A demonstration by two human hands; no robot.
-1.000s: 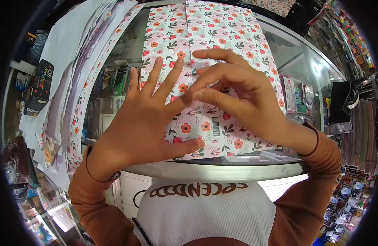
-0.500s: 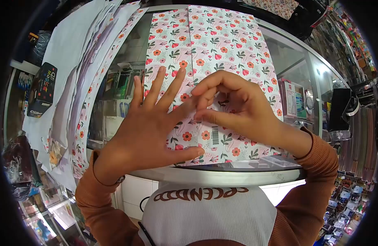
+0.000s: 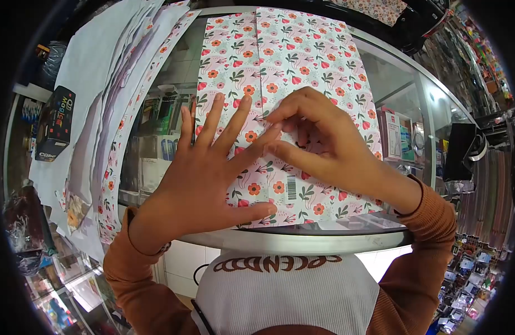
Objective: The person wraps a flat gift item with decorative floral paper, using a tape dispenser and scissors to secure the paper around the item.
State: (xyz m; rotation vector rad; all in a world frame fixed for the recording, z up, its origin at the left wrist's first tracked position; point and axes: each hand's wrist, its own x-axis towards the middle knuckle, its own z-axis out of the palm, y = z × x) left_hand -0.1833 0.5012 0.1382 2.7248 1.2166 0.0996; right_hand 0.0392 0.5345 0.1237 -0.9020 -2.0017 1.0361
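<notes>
A sheet of floral wrapping paper [image 3: 319,61] lies on the glass counter, folded so that one edge runs lengthwise over another layer. A barcode [image 3: 291,187] shows near its front edge. My left hand [image 3: 201,173] rests over the paper's left part, palm down, with its fingers spread. Close by, my right hand [image 3: 324,139] is curled, its thumb and forefinger on either side of my left forefinger's tip. Anything small between those fingertips is too small to make out.
Several large loose sheets [image 3: 95,72] are piled on the left, with a black Magic Cube box [image 3: 56,123] on them. Boxed goods [image 3: 400,134] show beneath the glass on the right. A dark object [image 3: 461,151] sits at the far right.
My right hand's thumb and forefinger have moved slightly apart, toward the tip of my left forefinger. My left hand stays spread in nearly the same place.
</notes>
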